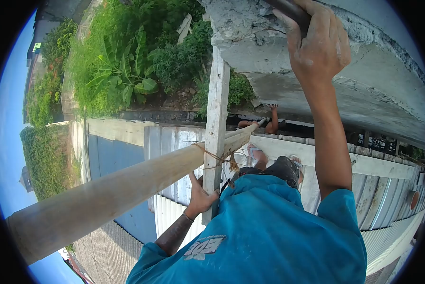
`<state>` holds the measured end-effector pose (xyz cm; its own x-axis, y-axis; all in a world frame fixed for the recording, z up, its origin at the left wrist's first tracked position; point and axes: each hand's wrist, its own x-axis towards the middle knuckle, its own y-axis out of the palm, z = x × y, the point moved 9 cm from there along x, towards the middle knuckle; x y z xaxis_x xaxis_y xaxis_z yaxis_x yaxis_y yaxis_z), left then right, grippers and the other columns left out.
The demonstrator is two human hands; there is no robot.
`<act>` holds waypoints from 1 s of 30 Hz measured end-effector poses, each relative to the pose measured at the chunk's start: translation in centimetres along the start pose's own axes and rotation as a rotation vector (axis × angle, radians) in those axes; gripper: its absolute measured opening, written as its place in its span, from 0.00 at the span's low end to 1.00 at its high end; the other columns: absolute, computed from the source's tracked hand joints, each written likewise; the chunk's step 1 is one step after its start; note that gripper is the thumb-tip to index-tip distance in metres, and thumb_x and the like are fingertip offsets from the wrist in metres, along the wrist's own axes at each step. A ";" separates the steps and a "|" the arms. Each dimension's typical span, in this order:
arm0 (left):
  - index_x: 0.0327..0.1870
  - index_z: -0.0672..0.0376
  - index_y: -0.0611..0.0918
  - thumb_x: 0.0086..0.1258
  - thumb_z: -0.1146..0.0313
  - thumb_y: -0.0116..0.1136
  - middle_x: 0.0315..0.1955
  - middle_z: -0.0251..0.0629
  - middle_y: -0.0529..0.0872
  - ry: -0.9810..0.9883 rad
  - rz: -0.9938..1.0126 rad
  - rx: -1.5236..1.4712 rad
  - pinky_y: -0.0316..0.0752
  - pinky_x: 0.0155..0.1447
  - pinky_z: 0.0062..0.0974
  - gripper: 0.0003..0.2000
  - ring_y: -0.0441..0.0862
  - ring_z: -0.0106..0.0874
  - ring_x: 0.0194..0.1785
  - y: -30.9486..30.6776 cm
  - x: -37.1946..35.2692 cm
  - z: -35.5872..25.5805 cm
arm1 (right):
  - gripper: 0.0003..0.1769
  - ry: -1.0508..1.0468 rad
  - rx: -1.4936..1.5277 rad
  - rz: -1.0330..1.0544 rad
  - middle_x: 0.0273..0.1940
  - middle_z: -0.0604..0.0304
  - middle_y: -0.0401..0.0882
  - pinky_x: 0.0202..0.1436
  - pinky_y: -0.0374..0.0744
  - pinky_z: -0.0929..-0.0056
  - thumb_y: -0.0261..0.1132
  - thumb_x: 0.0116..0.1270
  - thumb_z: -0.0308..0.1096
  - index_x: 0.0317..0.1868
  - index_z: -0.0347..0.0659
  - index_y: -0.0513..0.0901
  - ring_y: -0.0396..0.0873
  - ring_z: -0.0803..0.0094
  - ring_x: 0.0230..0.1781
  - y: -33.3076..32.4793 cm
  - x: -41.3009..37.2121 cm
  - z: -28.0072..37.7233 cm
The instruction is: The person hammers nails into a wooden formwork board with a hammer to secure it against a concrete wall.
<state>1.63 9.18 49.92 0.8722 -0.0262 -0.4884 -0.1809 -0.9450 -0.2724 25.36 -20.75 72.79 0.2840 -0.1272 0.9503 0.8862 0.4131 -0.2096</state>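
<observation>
Clenching a dark, rounded rod (290, 11) beside crumbly concrete (243, 35) is the dusty right hand (319, 47); the left hand (202, 198) curls around a squared timber post (217, 94), tied by fibrous cord (233, 164) to a round pole (113, 199).

bright daylight falls over the scene, with blue sky (6, 113) along the left edge of the view; a rough grey concrete wall (368, 104) fills the upper right, its upper edge broken and crumbly; below it run weathered metal roof sheets (371, 194), bordered by a long pale board (378, 164); a blue roof panel (99, 156) lies to the left, near a grey-brown corrugated roof (106, 251); at the top, a broad-leaved plant (127, 71) stands amid dense greenery; farther left, a leafy green bank (42, 158) meets the sky
</observation>
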 end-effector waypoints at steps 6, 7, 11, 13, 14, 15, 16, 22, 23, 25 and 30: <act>0.69 0.56 0.25 0.52 0.79 0.56 0.51 0.57 0.73 -0.001 0.026 -0.004 0.75 0.55 0.38 0.54 0.79 0.40 0.52 0.0 0.2 0.6 | 0.17 -0.057 0.006 -0.060 0.29 0.53 0.78 0.37 0.73 0.65 0.64 0.44 0.18 0.39 0.36 0.79 0.76 0.58 0.30 0.3 -0.2 -0.1; 0.68 0.56 0.25 0.52 0.79 0.56 0.51 0.57 0.73 0.005 0.026 0.006 0.75 0.55 0.38 0.53 0.79 0.40 0.51 0.0 0.1 0.6 | 0.17 -0.069 0.000 -0.051 0.29 0.53 0.78 0.38 0.73 0.65 0.64 0.44 0.18 0.39 0.35 0.79 0.76 0.58 0.30 0.1 0.2 0.3; 0.68 0.58 0.27 0.52 0.77 0.57 0.50 0.57 0.73 0.020 0.037 0.047 0.75 0.55 0.37 0.52 0.79 0.40 0.51 -0.1 0.3 0.9 | 0.13 -0.056 0.004 -0.011 0.32 0.54 0.79 0.37 0.74 0.66 0.67 0.51 0.24 0.39 0.36 0.79 0.77 0.59 0.31 0.6 -0.1 -0.1; 0.68 0.59 0.29 0.52 0.77 0.57 0.50 0.57 0.74 0.008 0.040 0.054 0.75 0.55 0.37 0.51 0.79 0.40 0.51 -0.2 0.3 1.1 | 0.13 -0.043 0.011 0.052 0.35 0.58 0.82 0.38 0.76 0.70 0.70 0.55 0.32 0.40 0.39 0.80 0.80 0.65 0.33 0.9 -0.3 -0.5; 0.67 0.59 0.29 0.53 0.76 0.58 0.50 0.57 0.74 -0.002 0.033 0.049 0.75 0.55 0.37 0.51 0.79 0.40 0.51 -0.2 0.2 1.2 | 0.14 -0.037 0.017 0.092 0.36 0.61 0.83 0.38 0.78 0.73 0.72 0.58 0.37 0.41 0.41 0.81 0.81 0.69 0.35 1.0 -0.4 -0.6; 0.67 0.60 0.30 0.53 0.76 0.58 0.50 0.57 0.74 -0.009 0.026 0.044 0.75 0.55 0.37 0.50 0.79 0.40 0.51 -0.2 0.2 1.3 | 0.14 -0.016 0.032 0.114 0.37 0.60 0.83 0.39 0.78 0.73 0.72 0.57 0.36 0.42 0.41 0.81 0.82 0.69 0.35 1.1 -0.5 -0.7; 0.67 0.60 0.30 0.53 0.75 0.58 0.50 0.57 0.74 0.003 0.028 0.046 0.75 0.55 0.38 0.50 0.79 0.40 0.51 -0.2 0.2 1.2 | 0.15 0.004 0.045 0.136 0.37 0.60 0.84 0.40 0.79 0.73 0.72 0.57 0.35 0.42 0.40 0.81 0.82 0.70 0.36 1.2 -0.5 -0.9; 0.65 0.62 0.34 0.52 0.74 0.61 0.51 0.58 0.74 -0.029 0.043 0.148 0.75 0.55 0.38 0.49 0.79 0.41 0.51 -0.3 -0.1 2.2 | 0.17 0.036 0.075 0.218 0.40 0.55 0.84 0.44 0.80 0.72 0.73 0.56 0.32 0.44 0.36 0.80 0.83 0.66 0.41 1.7 -0.4 -1.1; 0.65 0.62 0.35 0.52 0.74 0.61 0.51 0.58 0.74 -0.039 0.047 0.169 0.75 0.55 0.37 0.48 0.79 0.41 0.52 -0.3 -0.2 2.5 | 0.17 0.024 0.087 0.223 0.40 0.55 0.84 0.44 0.80 0.71 0.73 0.56 0.32 0.44 0.35 0.80 0.83 0.66 0.42 1.7 -0.3 -1.1; 0.62 0.67 0.42 0.51 0.72 0.64 0.52 0.59 0.73 -0.096 0.033 0.097 0.73 0.58 0.37 0.45 0.78 0.41 0.54 -0.4 -0.4 3.1 | 0.16 0.003 0.105 0.230 0.41 0.54 0.84 0.46 0.81 0.70 0.73 0.56 0.31 0.44 0.35 0.81 0.83 0.64 0.43 1.7 -0.4 -1.3; 0.57 0.76 0.59 0.49 0.67 0.68 0.53 0.59 0.74 -0.134 -0.034 0.013 0.69 0.62 0.37 0.38 0.76 0.42 0.57 -0.7 -0.7 3.7 | 0.18 -0.032 -0.017 0.285 0.45 0.51 0.81 0.46 0.81 0.70 0.72 0.57 0.32 0.45 0.32 0.81 0.81 0.63 0.46 2.0 -0.5 -1.0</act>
<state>-0.55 11.07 47.45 0.8096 0.0503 -0.5848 -0.1588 -0.9404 -0.3008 27.32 -20.75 71.72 0.5112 0.0200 0.8593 0.7785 0.4128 -0.4728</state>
